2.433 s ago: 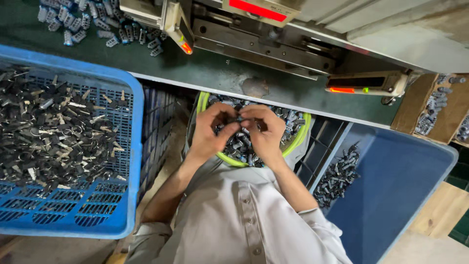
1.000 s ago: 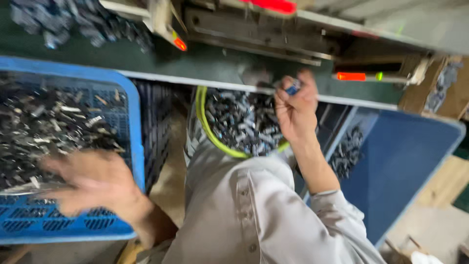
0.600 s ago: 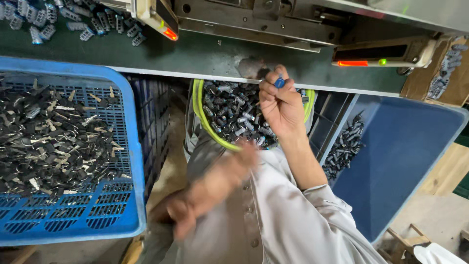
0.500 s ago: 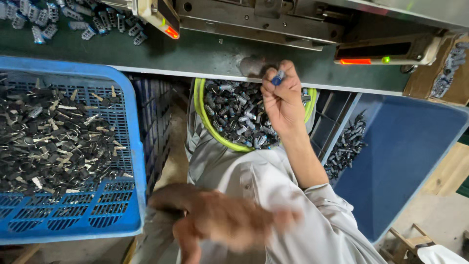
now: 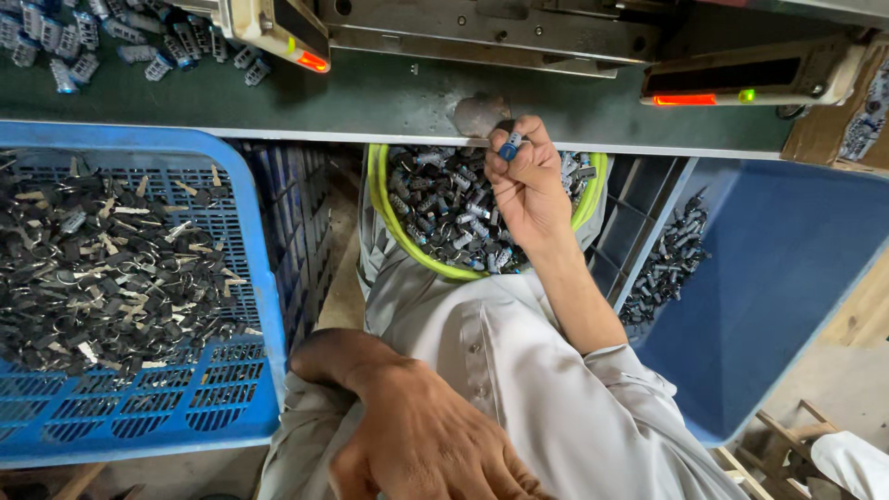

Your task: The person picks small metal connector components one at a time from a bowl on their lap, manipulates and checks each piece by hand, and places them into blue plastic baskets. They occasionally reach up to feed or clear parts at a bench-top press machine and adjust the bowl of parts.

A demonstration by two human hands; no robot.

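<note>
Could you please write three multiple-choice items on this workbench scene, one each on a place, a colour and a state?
1. Where is the round bowl of small parts?
A. on the person's lap, below the bench edge
B. inside the blue basket
C. on top of the green bench

2. What colour is the bowl's rim?
A. red
B. yellow-green
C. white

3. What is the right hand doing?
A. lying flat and empty on the bench
B. pinching a small blue-tipped part in its fingers
C. gripping the basket's rim

Answers:
1 A, the bowl sits against the light shirt, under the green bench.
2 B, a yellow-green ring shows around the heap of parts.
3 B, the part sticks out above the closed fingertips, while the left hand is low in the foreground, holding nothing visible, beside the blue basket.
</note>
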